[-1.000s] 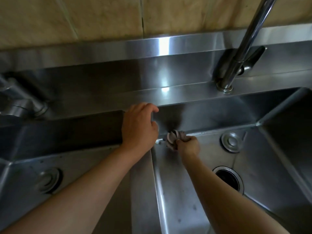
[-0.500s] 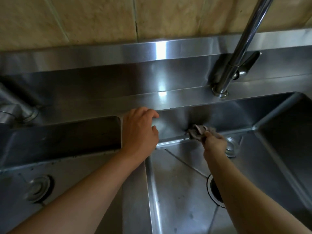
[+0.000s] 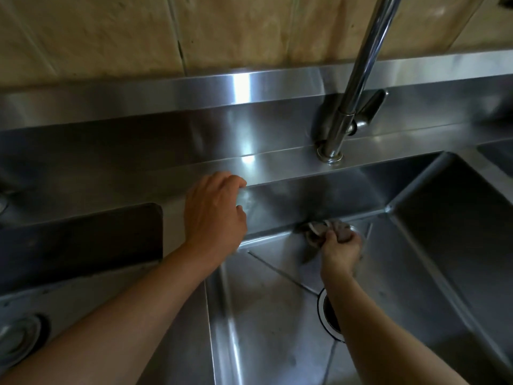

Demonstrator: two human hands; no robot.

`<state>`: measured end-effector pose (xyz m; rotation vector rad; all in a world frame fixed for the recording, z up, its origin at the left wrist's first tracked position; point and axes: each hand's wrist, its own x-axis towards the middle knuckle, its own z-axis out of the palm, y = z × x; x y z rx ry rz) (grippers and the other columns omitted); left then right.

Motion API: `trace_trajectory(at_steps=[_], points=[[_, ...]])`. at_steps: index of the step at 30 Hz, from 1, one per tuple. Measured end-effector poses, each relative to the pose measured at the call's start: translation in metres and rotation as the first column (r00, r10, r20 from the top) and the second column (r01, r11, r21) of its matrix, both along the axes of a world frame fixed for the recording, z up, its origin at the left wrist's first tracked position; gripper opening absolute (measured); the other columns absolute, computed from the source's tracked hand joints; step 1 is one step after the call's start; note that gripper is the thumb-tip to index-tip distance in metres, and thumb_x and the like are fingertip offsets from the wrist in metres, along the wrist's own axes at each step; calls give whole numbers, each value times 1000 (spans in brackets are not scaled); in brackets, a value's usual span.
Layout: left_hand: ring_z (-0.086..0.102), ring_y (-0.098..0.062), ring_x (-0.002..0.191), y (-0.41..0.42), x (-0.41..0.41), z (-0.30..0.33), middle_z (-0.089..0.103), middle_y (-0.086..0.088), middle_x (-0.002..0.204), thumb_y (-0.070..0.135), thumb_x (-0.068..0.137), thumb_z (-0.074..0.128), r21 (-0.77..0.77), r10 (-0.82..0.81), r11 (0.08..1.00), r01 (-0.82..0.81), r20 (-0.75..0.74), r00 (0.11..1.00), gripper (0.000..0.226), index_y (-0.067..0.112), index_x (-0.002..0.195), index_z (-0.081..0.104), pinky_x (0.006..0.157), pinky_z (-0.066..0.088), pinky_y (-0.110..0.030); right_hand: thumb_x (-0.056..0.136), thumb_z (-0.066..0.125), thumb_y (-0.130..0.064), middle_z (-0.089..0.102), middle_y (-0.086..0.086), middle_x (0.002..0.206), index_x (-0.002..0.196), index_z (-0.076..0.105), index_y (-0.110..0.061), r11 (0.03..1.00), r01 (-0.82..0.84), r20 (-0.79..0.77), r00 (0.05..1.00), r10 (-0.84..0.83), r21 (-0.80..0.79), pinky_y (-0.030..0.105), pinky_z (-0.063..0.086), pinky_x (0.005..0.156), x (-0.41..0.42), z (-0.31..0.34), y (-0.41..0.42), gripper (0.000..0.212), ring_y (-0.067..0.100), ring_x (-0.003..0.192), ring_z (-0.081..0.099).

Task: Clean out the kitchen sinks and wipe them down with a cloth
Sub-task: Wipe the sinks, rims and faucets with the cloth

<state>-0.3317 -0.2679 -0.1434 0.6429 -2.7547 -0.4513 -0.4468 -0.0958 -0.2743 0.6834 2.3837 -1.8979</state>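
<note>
Chrome faucet (image 3: 358, 87) on the steel ledge (image 3: 166, 173), beige tiled wall (image 3: 111, 34) behind.

Head cam, close, fwd and down over steel sink (image 3: 277, 315).

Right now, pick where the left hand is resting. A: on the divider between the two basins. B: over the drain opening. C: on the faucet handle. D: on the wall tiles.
A: the left hand lies on the steel divider between the basins, while the right hand grips the cloth.
</note>
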Motion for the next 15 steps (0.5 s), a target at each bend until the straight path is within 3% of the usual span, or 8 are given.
trace_trajectory(at_steps=[4,7,10,12,13,14,15], points=[[40,-22,122,-2,-4,-8,48,3,135,10,81,60,-35,-8,999,9,41,999,49,19,128,52,100,26,-30,87,54,2,53,19,128,130,44,2,966,-232,3,972,233,115,41,36,108,-28,-26,-11,44,31,119,50],[39,-21,125,-5,-3,-12,48,4,137,8,82,59,-49,-16,999,18,44,999,50,19,130,52,101,26,-30,83,59,-1,51,25,127,120,51,5,863,-456,160,889,430,216,48,41,102,-29,-46,-18,39,40,116,51],[41,-22,123,-7,-2,-13,50,3,136,6,80,60,-53,-24,998,26,37,999,51,18,129,54,100,27,-31,82,62,-8,47,21,130,115,59,-4,660,-628,248,775,582,412,35,41,96,2,-53,-36,34,37,110,52],[41,-22,122,-8,-2,-11,50,3,136,7,79,61,-31,-38,999,39,38,999,51,17,128,54,99,27,-29,86,57,-9,50,19,105,105,59,-11,529,-729,258,663,702,434,31,43,74,37,-52,-56,19,30,86,54],[41,-21,123,-8,-2,-11,50,3,136,7,80,61,-5,-48,999,48,34,998,50,16,129,54,99,27,-28,89,52,-9,48,16,86,94,55,-14,518,-748,217,635,742,415,28,40,60,53,-52,-65,8,24,66,50],[40,-20,123,-9,-1,-9,50,3,136,7,81,60,24,-53,998,53,28,998,48,16,129,54,99,27,-27,91,46,-7,43,13,71,85,49,-15,555,-741,205,652,730,378,24,35,53,64,-55,-75,12,19,54,42],[40,-20,124,-10,2,-8,50,2,136,6,82,59,51,-53,997,52,20,998,47,16,128,54,100,28,-27,92,42,-3,42,11,66,81,47,-15,516,-775,162,599,784,365,23,34,52,72,-57,-80,17,18,51,41]])
